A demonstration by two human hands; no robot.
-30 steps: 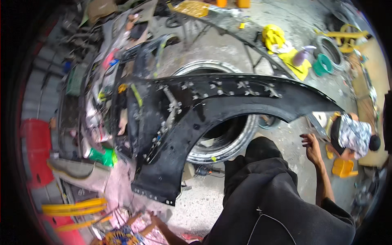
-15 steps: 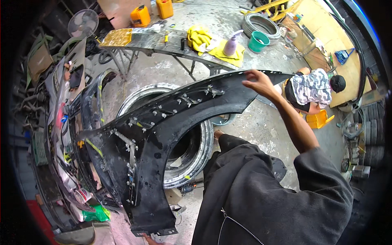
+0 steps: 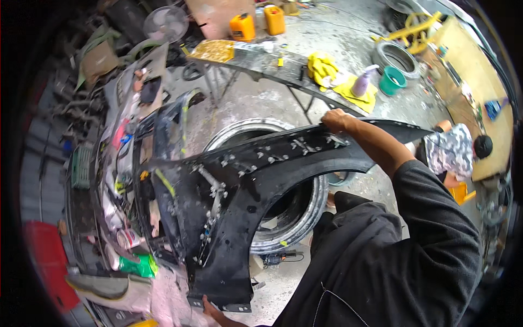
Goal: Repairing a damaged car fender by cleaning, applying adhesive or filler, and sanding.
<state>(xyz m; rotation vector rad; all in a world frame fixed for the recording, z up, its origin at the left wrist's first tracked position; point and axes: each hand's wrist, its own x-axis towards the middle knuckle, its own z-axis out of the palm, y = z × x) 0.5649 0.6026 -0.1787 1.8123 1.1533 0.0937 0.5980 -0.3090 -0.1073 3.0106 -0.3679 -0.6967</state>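
A black car fender, its inner side dotted with clips and grey sealant blobs, slants across the view in front of me. My right hand is closed over its long upper edge, right of the middle. At the fender's near lower end, my left hand grips the bottom flange; part of that hand is hidden. Beneath the fender lies a tyre on the floor, seen partly through the wheel arch cut-out.
Beyond stands a narrow bench with yellow cloths and a lilac pump bottle. A green bucket and another tyre are at far right, near a crouching person. Car parts crowd the left.
My right hand has slid left along the upper edge and closed on it. The whole scene has shifted right in view. The left hand stays at the lower end.
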